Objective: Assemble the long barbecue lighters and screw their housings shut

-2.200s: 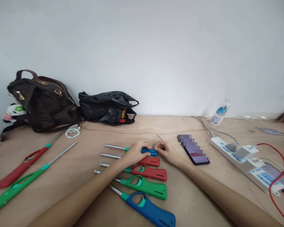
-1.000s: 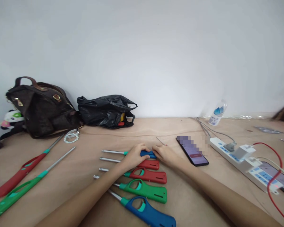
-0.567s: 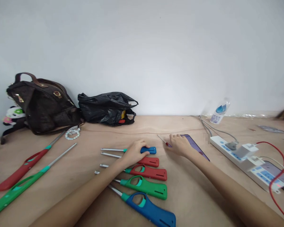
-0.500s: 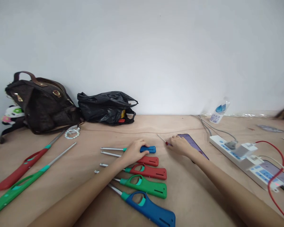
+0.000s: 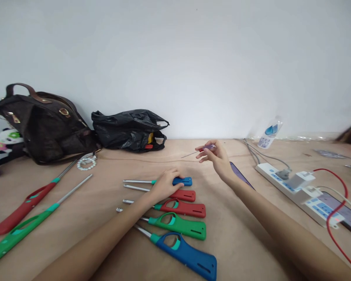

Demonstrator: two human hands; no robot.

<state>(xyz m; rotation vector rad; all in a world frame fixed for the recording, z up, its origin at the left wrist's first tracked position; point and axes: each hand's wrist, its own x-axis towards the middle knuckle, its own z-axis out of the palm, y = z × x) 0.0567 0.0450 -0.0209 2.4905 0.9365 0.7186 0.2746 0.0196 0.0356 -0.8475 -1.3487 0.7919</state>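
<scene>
My right hand (image 5: 216,158) holds a small screwdriver (image 5: 206,148) above the table, its thin shaft pointing left. My left hand (image 5: 166,182) rests over the farthest blue lighter (image 5: 186,181) in a row of long-necked lighters, fingers bent around its handle. Nearer to me in the row are a red lighter (image 5: 185,195), another red lighter (image 5: 193,209), a green lighter (image 5: 193,228) and a large blue lighter (image 5: 193,257). My left forearm hides parts of their necks.
At the left lie another red lighter (image 5: 26,207), another green lighter (image 5: 20,238) and a bracelet (image 5: 86,163). Behind are a dark bag (image 5: 52,128) and a black plastic bag (image 5: 123,130). Rightward are a phone (image 5: 240,175), a power strip (image 5: 289,191) and a bottle (image 5: 269,134).
My right hand has lifted the screwdriver off the table beside the phone, up and slightly left. My left hand stays at the far blue lighter. The view has shifted slightly.
</scene>
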